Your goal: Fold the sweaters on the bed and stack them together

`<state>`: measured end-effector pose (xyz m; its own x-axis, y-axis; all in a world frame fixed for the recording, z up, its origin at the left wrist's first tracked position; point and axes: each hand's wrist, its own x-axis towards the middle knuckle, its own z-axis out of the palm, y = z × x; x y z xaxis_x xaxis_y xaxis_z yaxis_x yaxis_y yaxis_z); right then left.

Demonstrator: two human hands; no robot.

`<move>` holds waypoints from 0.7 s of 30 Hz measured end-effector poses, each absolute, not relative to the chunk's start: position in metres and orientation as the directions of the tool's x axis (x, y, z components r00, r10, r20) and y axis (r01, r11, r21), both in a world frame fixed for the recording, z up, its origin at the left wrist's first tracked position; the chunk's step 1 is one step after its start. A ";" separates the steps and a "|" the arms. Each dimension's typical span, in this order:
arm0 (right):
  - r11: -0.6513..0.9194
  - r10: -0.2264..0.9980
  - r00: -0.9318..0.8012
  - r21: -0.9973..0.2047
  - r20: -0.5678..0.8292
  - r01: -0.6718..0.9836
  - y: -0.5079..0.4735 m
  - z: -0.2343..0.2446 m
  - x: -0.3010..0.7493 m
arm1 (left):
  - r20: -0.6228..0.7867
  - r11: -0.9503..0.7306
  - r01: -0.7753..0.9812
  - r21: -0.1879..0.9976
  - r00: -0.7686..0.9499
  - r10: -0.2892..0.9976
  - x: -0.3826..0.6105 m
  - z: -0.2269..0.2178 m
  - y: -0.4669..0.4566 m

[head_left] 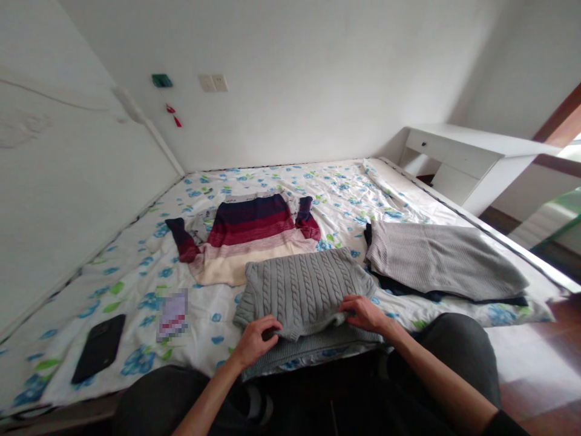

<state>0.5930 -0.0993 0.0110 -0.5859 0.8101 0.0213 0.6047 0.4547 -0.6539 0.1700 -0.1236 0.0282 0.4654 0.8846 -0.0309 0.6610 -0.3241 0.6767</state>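
Note:
A grey cable-knit sweater (305, 289) lies partly folded at the near edge of the bed, its ribbed lower part showing beneath the upper layer. My left hand (258, 340) pinches the near left corner of that upper layer. At the near right corner, my right hand (363, 313) grips the knit between thumb and fingers. Between my hands the edge sags slightly. Just behind lies a striped sweater (254, 221) in navy, red, pink and cream, spread out with its sleeves bent at the sides.
Folded light grey knitwear (440, 257) lies on dark cloth to the right. A black phone (98, 348) and a blurred-out small packet (172, 315) rest on the floral bedsheet (213, 336) at left. A white desk (472, 154) stands beyond the bed's right edge.

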 end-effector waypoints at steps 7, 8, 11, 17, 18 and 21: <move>0.265 0.737 -0.651 -0.809 -0.181 0.525 -0.106 0.010 0.609 | -0.313 -0.157 0.684 0.712 0.510 0.802 0.163 0.039 -0.138; 0.236 0.714 -0.666 -0.820 -0.218 0.521 -0.104 0.009 0.613 | -0.347 -0.147 0.681 0.717 0.533 0.772 0.162 0.040 -0.136; 0.121 0.778 -0.584 -0.859 -0.229 0.498 -0.091 0.004 0.630 | -0.347 -0.043 0.627 0.778 0.487 0.801 0.148 0.039 -0.118; -0.132 0.987 0.160 -0.693 -0.025 0.709 -0.059 -0.021 0.667 | -0.051 0.152 0.797 0.584 -0.150 0.987 0.092 0.026 -0.076; -0.181 0.979 0.198 -0.658 -0.050 0.731 -0.056 -0.025 0.669 | -0.072 0.195 0.818 0.541 -0.186 0.980 0.088 0.024 -0.074; -0.264 0.965 0.204 -0.606 -0.167 0.751 -0.052 -0.034 0.666 | -0.202 0.280 0.799 0.532 -0.202 0.958 0.088 0.022 -0.073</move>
